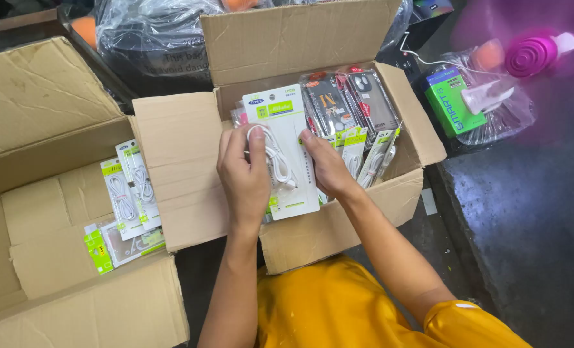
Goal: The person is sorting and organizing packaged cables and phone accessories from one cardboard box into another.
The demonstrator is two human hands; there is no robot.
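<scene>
From my seat I see the big empty-flapped carton (42, 193) filling the nine o'clock side, a few white cable packs (129, 187) lying flat on its floor beside a green-edged pack (98, 251), probably laid face up so they stack evenly. At twelve o'clock sits the smaller open box (364, 206), flaps spread wide so I can reach in; it is packed with phone cases (354, 103) standing on edge, which I judge keeps them dense and easy to flick through. At two o'clock a green box (452, 102) rests on clear plastic beside a pink fan (537, 55), well apart from my work. Over the small box's middle I hold a cable blister pack (285, 151), white card with a coiled white cable, face up. My left hand (245, 171) is closed on its left edge, thumb pressed over the coil; my right hand (327, 164) grips the right edge with fingers curled behind, so the card stays flat and readable.
</scene>
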